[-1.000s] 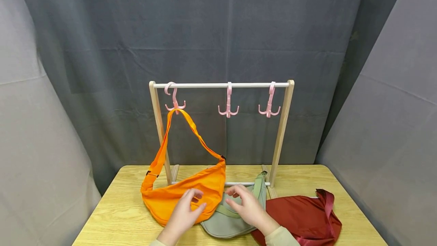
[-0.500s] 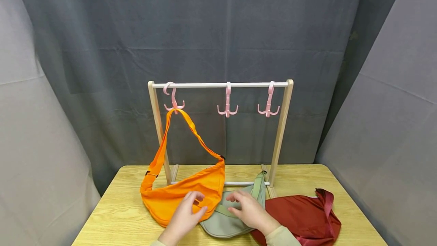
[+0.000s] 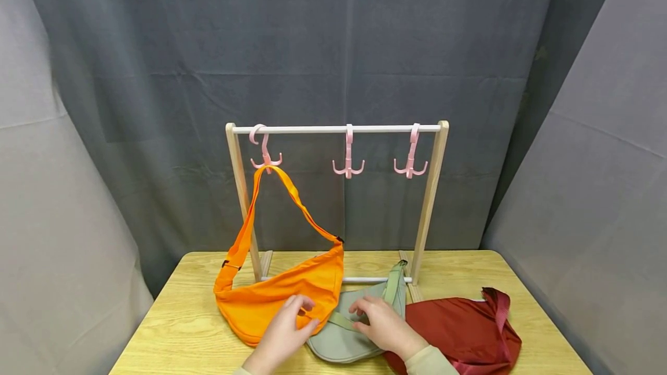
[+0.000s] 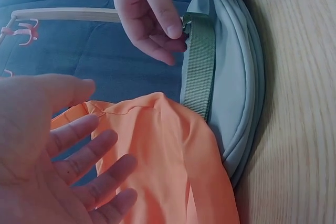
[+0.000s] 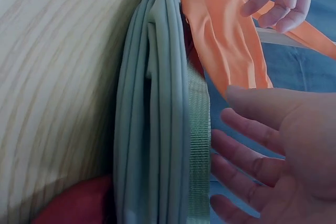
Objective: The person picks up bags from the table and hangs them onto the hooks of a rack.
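An orange shoulder bag [image 3: 255, 311] has its strap looped over the left pink hook [image 3: 266, 152]. Over the front of this bag hovers my left hand [image 3: 283, 328], palm inward and fingers relaxed, holding nothing. A grey-green bag [image 3: 336, 345] lies on the table, partly behind the orange one. Its green webbing strap [image 4: 200, 66] shows up close in the left wrist view. My right hand [image 3: 385, 326], loosely bent, is above the grey-green bag and near that strap; nothing is gripped. To the right lies a dark red bag [image 3: 453, 328], partly covered by my right forearm.
A wooden rack with a white top bar [image 3: 302, 130] stands on the wooden table [image 3: 172, 317]. Its middle hook [image 3: 348, 158] and right hook [image 3: 411, 155] carry no bag. Grey curtains [image 3: 208, 74] enclose the back and sides.
Both hands have dropped slightly, staying apart over the bags. The bags and hooks keep their places; nothing was taken hold of or let go.
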### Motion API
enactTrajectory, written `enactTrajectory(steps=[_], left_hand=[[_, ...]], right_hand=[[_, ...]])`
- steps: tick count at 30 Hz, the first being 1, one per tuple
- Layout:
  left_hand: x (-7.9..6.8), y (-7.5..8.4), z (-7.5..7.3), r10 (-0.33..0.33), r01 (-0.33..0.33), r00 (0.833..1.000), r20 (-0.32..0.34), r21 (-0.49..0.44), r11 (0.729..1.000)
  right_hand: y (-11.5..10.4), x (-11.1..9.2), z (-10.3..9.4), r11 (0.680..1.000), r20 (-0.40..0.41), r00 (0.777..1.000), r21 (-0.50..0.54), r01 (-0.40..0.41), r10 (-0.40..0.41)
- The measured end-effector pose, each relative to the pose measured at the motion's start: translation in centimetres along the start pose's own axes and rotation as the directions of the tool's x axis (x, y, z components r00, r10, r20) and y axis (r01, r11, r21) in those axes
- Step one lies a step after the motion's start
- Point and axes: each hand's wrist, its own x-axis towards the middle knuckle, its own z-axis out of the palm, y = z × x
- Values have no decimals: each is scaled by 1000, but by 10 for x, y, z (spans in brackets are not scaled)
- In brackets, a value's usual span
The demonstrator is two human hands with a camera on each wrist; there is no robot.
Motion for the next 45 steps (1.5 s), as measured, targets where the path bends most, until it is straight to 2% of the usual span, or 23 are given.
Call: enactTrajectory(steps=[11,19,31,38,42,45], left_hand=[[-2,-3,5,0,-3,999,43,68,998],[-4,-6,10,25,-28,999,40,78,997],[-5,-7,14,3,-9,996,94,67,998],[-4,-5,15,-18,13,991,136,44,999],[-4,-5,16,-27,21,988,153,44,999],[-5,-5,18,-13,3,988,157,65,998]], right_hand=[[5,-2,5,1000,57,998,-6,-27,27],[4,-4,7,998,49,999,-53,-16,19],[5,-3,8,999,62,998,-18,-27,28],[4,-6,7,1000,60,998,-24,1,1],[3,-7,8,1000,80,997,4,15,-15],[2,-8,8,999,103,995,30,13,-16]])
